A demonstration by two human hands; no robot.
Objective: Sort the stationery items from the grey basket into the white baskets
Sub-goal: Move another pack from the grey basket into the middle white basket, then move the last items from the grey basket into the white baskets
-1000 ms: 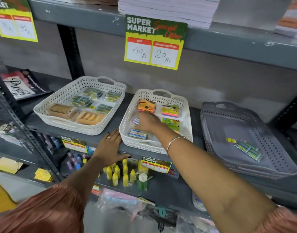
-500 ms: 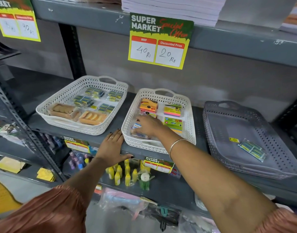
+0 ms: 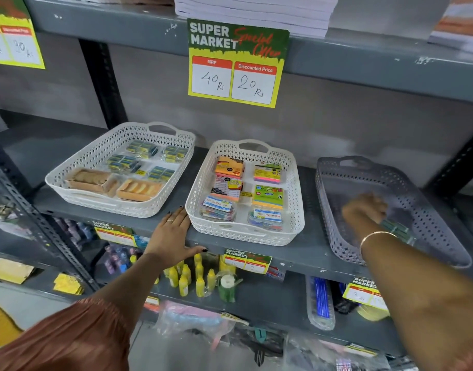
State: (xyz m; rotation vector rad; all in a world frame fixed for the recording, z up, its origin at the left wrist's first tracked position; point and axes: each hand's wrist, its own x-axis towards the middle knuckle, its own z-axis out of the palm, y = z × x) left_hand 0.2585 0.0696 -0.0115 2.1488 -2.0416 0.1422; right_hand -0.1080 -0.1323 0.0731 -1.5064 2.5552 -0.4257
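1. On the middle shelf (image 3: 305, 253) three baskets sit in a row: two white ones to the left and centre, the grey basket (image 3: 407, 183) at the right, its front corner reaching out to the shelf's front lip.
2. Her right hand (image 3: 364, 210) is down inside the grey basket, blurred with motion; I cannot tell whether the fingers are curled on anything.
3. A green stationery packet (image 3: 394, 227) lies on the grey basket's floor just beside that wrist, partly covered by the forearm and bangle (image 3: 374, 236).
4. Her left hand (image 3: 172, 238) lies flat, fingers spread, on the shelf's front edge in the gap between the two white baskets, thumb hooked over the lip, holding nothing.
5. Sticky-note pads and clip boxes fill the centre white basket (image 3: 294, 183) in two columns, a narrow bare strip between them.
6. Staple packs and rubber-band boxes occupy the left white basket (image 3: 96, 153), with some bare floor along its far-left side.
7. Bare shelf shows between the centre and grey baskets.
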